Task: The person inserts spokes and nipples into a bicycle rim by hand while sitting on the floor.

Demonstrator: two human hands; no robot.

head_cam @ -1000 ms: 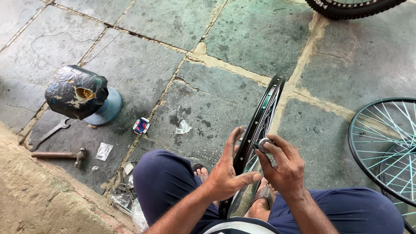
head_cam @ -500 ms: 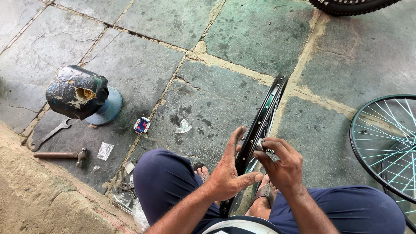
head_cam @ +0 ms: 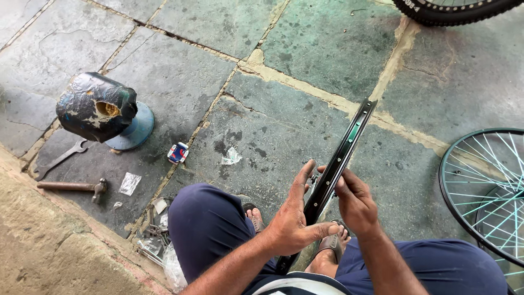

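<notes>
A black bicycle wheel rim (head_cam: pixel 349 142) stands on edge between my knees, seen almost edge-on and leaning away from me. My left hand (head_cam: pixel 295 218) lies flat against its left side, fingers stretched up and thumb reaching across under the rim. My right hand (head_cam: pixel 355 202) grips the rim from the right, fingertips curled on the inner edge. Whether they pinch a small part there is too hidden to tell. My feet in sandals (head_cam: pixel 254 213) rest on the stone floor below the rim.
A worn black stool on a blue base (head_cam: pixel 98 109) stands at the left, with a spanner (head_cam: pixel 60 158) and a hammer (head_cam: pixel 73 187) beside it. A small box (head_cam: pixel 178 153) and scraps lie nearby. A spoked green-rimmed wheel (head_cam: pixel 486 186) lies at right, a tyre (head_cam: pixel 453 11) top right.
My right hand has slid a little lower along the rim and its fingers have closed more. The left hand stays pressed on the rim.
</notes>
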